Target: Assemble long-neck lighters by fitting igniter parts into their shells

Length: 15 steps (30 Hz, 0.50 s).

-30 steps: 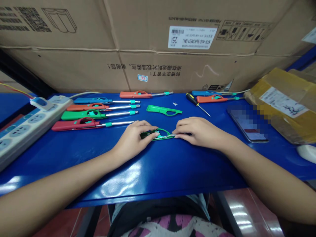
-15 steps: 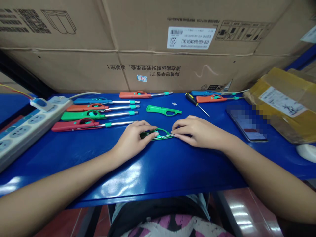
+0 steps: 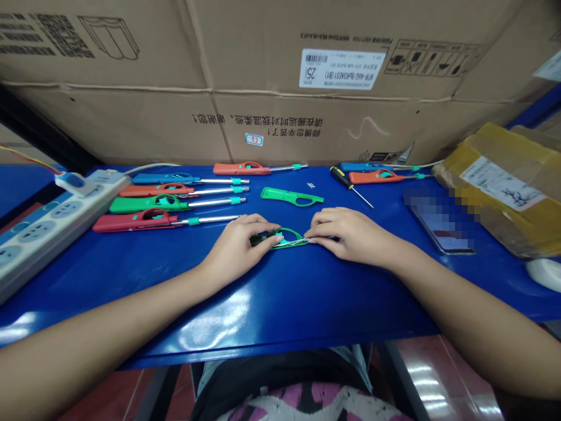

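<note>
On the blue table point(image 3: 280, 292) lies an opened green lighter point(image 3: 287, 238) with its inner parts showing. My left hand point(image 3: 239, 245) pinches its left end, fingers curled over it. The fingers of my right hand point(image 3: 350, 233) are closed on its right end, where the tube is mostly hidden. A separate green shell half point(image 3: 291, 196) lies just behind the two hands.
Several long-nosed lighters point(image 3: 166, 203) in blue, orange, green and red lie in a row at the left, more at the back. A screwdriver point(image 3: 349, 184), a phone point(image 3: 442, 225), a power strip point(image 3: 44, 225), a taped parcel point(image 3: 504, 181) and cardboard boxes point(image 3: 280, 76) surround the work spot.
Both hands stay on the green lighter in the same place; only slight finger shifts show.
</note>
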Each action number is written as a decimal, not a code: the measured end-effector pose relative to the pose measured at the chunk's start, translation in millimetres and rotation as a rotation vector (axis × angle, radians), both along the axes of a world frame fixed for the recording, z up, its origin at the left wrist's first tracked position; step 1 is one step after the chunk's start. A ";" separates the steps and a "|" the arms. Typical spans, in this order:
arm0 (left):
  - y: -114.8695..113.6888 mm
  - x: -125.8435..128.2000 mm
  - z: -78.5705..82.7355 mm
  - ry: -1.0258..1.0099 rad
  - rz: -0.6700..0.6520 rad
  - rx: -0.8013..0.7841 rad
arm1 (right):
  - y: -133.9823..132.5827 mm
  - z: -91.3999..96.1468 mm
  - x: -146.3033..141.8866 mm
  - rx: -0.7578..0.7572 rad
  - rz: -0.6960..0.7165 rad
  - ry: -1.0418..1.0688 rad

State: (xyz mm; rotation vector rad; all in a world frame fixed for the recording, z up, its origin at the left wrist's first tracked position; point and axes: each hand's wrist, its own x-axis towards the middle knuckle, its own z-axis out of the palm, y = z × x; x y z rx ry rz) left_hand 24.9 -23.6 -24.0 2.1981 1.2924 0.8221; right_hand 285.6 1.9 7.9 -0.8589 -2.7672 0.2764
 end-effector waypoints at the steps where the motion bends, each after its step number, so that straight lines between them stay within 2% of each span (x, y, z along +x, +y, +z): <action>1: 0.0 0.2 -0.2 -0.003 0.001 0.002 | -0.2 -0.5 -0.1 0.008 0.004 -0.006; 10: -0.2 1.1 0.1 0.000 0.019 0.004 | -1.7 -3.6 -1.8 -0.006 -0.038 -0.007; 15: -0.5 2.3 2.2 0.002 0.019 -0.005 | -5.8 0.9 -3.2 0.044 -0.041 -0.061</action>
